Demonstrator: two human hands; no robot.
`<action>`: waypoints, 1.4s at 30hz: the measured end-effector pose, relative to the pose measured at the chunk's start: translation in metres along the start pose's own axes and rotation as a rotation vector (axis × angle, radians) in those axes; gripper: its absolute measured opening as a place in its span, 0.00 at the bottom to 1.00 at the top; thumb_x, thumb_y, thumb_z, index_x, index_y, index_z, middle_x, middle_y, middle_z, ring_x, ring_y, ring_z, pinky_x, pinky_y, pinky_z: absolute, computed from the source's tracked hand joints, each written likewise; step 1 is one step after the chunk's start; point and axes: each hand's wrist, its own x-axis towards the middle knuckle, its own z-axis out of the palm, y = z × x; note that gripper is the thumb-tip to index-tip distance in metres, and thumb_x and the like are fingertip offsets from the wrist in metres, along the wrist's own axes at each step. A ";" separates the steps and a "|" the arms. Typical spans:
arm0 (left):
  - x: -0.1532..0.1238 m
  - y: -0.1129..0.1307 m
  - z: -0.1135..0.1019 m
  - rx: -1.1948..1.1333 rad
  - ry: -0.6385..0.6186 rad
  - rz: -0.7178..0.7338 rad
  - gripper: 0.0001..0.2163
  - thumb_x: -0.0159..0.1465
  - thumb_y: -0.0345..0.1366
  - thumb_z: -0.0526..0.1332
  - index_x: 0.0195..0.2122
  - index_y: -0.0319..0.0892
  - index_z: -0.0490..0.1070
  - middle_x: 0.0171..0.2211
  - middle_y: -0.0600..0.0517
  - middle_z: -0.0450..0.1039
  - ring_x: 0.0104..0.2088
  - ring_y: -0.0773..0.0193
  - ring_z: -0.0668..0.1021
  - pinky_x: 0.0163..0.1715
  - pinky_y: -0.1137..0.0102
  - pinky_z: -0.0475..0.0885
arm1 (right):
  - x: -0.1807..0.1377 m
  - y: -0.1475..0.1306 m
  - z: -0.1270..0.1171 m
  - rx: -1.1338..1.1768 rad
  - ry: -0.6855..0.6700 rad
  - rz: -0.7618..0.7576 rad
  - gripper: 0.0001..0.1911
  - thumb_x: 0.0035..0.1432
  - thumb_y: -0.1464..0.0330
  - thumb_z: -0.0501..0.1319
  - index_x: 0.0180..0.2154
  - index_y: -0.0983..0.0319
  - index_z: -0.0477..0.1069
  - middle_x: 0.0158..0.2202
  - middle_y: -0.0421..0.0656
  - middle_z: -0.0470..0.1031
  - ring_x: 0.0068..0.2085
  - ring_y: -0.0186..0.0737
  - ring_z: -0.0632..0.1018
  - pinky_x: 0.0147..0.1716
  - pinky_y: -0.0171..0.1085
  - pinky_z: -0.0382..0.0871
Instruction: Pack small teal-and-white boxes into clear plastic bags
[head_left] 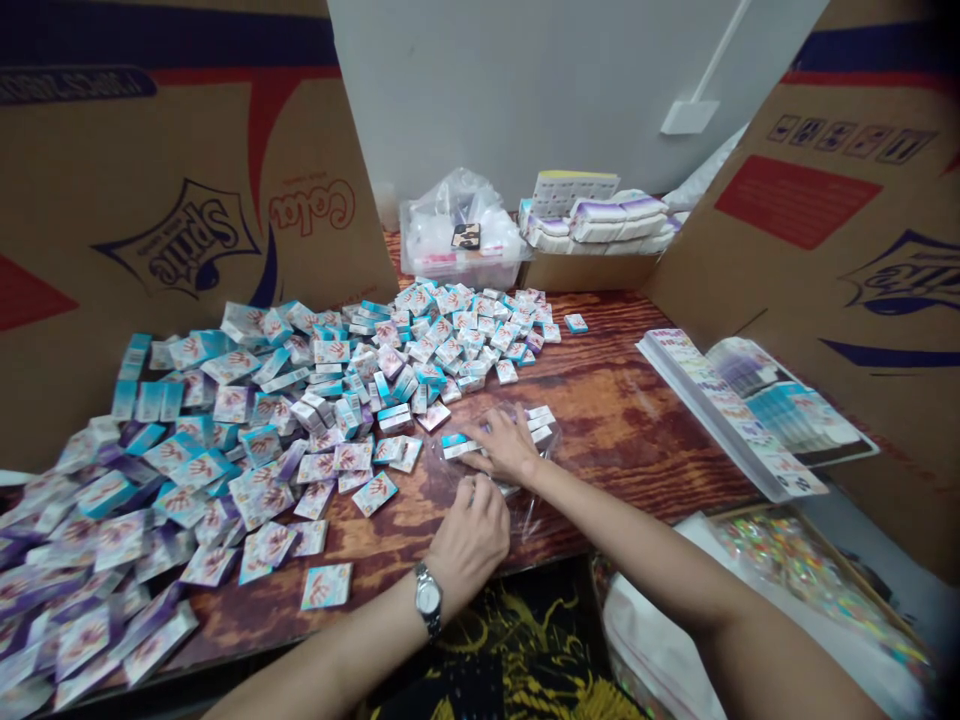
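Observation:
A clear plastic bag (536, 505) holding a short row of small cardboard boxes (540, 425) lies at the table's front edge. My right hand (504, 447) reaches over the bag from the right, its fingers bent across the packed boxes and gripping them. Close in front, my left hand (469, 525), with a silver wristwatch (428, 597) on its wrist, is closed; its fingertips pinch what looks like the near edge of the bag. A large loose pile of small white, blue and purple boxes (255, 440) with hand pictures spreads over the table to the left.
Large cardboard cartons (172, 140) flank the wooden table (615, 400). Behind are a clear tub of plastic bags (465, 235) and a carton of wrapped packs (600, 270). Printed sheets (720, 410) lie at right, above a box of colourful small packets (810, 570).

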 end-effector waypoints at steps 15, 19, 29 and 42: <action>-0.024 -0.020 0.040 -0.203 0.283 -0.432 0.11 0.62 0.25 0.53 0.45 0.38 0.65 0.53 0.39 0.60 0.56 0.50 0.61 0.49 0.55 0.67 | -0.004 0.001 -0.001 -0.013 -0.030 -0.030 0.27 0.62 0.49 0.43 0.55 0.50 0.63 0.48 0.49 0.67 0.50 0.51 0.65 0.54 0.62 0.36; -0.026 -0.018 0.043 -0.269 0.316 -0.448 0.08 0.63 0.28 0.54 0.42 0.43 0.66 0.55 0.41 0.57 0.58 0.50 0.59 0.50 0.54 0.67 | -0.005 0.002 -0.002 0.025 -0.040 -0.025 0.24 0.63 0.51 0.44 0.55 0.51 0.64 0.50 0.47 0.66 0.51 0.49 0.65 0.55 0.61 0.34; -0.009 -0.031 0.048 -0.359 0.028 -0.487 0.17 0.61 0.23 0.49 0.51 0.44 0.60 0.41 0.48 0.64 0.35 0.64 0.72 0.28 0.74 0.70 | -0.008 0.007 -0.010 0.048 -0.060 -0.140 0.22 0.64 0.58 0.45 0.58 0.54 0.59 0.52 0.48 0.65 0.53 0.49 0.63 0.55 0.64 0.33; -0.020 -0.032 0.033 -0.727 0.401 -0.530 0.10 0.65 0.28 0.49 0.47 0.42 0.60 0.40 0.47 0.66 0.40 0.60 0.73 0.39 0.66 0.71 | -0.003 0.004 -0.012 0.128 -0.113 -0.135 0.35 0.51 0.51 0.59 0.59 0.52 0.55 0.55 0.48 0.62 0.54 0.54 0.61 0.54 0.68 0.32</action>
